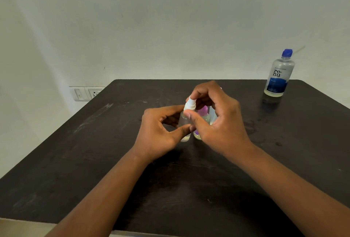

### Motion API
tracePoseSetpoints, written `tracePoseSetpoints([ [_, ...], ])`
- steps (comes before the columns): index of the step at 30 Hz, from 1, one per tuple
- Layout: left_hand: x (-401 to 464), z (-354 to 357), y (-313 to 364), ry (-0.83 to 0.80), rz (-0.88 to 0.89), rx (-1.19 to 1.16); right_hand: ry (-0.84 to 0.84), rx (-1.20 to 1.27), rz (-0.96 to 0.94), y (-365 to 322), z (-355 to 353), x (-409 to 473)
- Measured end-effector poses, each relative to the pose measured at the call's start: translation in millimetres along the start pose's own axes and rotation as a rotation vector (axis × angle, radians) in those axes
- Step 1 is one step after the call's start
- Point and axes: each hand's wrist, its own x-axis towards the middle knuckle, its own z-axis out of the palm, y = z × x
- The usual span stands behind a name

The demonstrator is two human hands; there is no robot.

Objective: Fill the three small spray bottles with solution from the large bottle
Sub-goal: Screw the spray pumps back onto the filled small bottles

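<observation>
Pale plastered wall is seen behind a dark, scuffed table, with a switch and socket plate set low on the wall beyond the table's far left edge. Only the head view is given. A clear small spray bottle is held upright near the table's middle, its base on or just above the surface; which cannot be told. The left hand is wrapped loosely around the bottle's body, thumb and fingers closed on it. The right hand is pinched on the white spray cap at the top, thumb in front and fingers curled over it. A second small bottle with a purple cap stands just beside the clear one, partly hidden by the right hand; a third pale shape behind it cannot be made out clearly. The large solution bottle, blue-capped and closed, stands well apart at the table's far right corner. The cap is judged to be in the course of being twisted, whether off or on cannot be told. The body should be held firmly and kept vertical while the cap is turned, so that nothing is spilled and the neighbouring bottle is not knocked.
</observation>
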Motion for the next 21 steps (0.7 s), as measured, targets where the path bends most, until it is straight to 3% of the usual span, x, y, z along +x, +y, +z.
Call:
tracePoseSetpoints([
  [12, -0.4, -1.1, -1.0, 0.012, -0.002, 0.002, 0.069, -0.049, -0.048, 0.9, -2.4, -0.3],
  [21, 0.3, -1.3, 2.4, 0.014, 0.007, -0.016, 0.027, -0.009, -0.049, 1.4, 0.4, -2.9],
])
